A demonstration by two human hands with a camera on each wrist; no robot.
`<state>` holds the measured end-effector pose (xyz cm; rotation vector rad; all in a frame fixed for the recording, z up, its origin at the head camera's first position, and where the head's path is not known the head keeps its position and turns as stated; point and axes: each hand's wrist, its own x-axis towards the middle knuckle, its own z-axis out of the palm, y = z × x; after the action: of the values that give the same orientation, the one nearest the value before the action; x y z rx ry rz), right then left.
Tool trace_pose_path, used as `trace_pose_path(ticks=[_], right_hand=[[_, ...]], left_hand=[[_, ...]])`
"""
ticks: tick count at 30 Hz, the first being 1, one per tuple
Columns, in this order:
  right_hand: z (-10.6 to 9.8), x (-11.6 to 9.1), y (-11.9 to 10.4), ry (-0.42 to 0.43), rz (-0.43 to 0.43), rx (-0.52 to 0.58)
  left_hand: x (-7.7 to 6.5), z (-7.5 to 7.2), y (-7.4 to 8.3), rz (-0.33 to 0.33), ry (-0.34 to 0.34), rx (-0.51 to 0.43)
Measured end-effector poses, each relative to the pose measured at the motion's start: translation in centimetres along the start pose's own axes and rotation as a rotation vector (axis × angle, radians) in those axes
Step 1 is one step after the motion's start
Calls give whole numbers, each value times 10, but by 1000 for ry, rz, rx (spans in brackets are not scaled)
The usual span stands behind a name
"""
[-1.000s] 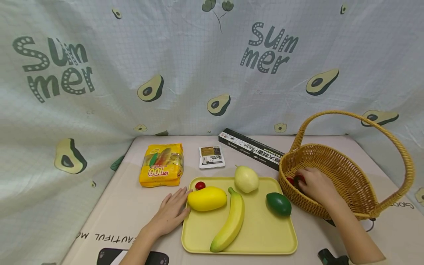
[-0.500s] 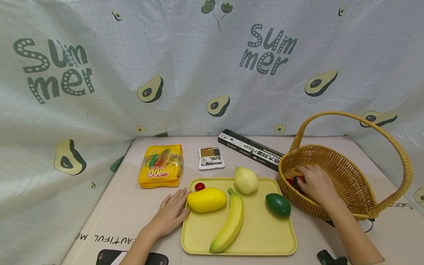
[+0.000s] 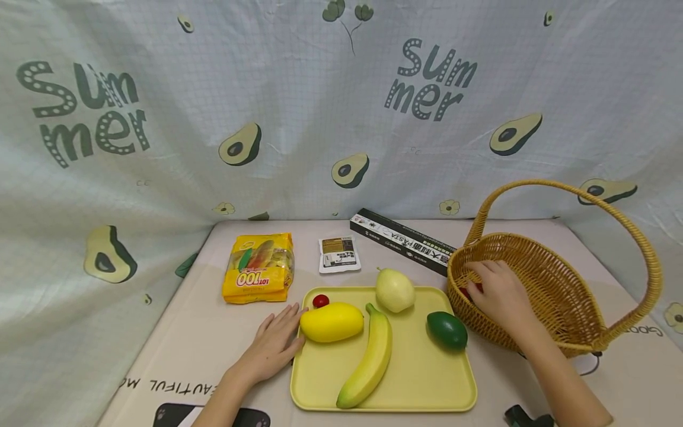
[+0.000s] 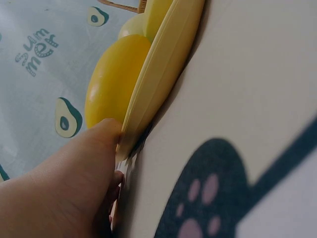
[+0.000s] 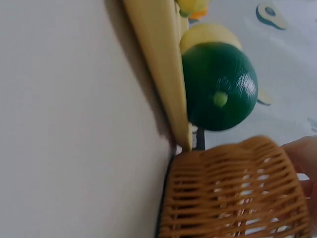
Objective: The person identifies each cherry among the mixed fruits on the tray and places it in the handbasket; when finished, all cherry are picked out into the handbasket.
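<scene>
My left hand lies with fingers outstretched at the left rim of a yellow tray, thumb against the rim. On the tray are a yellow mango, a banana, a pale green pear, a dark green avocado and a small red fruit. My right hand reaches into a wicker basket, over something red at its left side. The palm side is hidden, and I cannot tell whether the fingers hold it. The basket's woven wall blocks much of the right wrist view.
Behind the tray lie a yellow food bag, a small white pouch and a long black pasta box. The basket's tall handle arches over its opening. A black object sits by my right forearm.
My right hand has shifted slightly left and up inside the basket, and the dark thing by its fingers no longer shows. My left hand and the fruit on the tray stay put.
</scene>
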<state>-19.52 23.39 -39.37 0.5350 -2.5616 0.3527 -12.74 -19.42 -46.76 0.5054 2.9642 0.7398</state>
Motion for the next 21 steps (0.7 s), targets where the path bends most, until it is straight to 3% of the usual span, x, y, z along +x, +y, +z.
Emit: trace_pose_path(ticks=[10, 21], right_hand=[[9, 8, -22, 114, -130, 38], [19, 18, -45, 116, -231, 73]], left_hand=[[0, 0, 0, -6, -2, 5], [-1, 0, 0, -4, 0, 9]])
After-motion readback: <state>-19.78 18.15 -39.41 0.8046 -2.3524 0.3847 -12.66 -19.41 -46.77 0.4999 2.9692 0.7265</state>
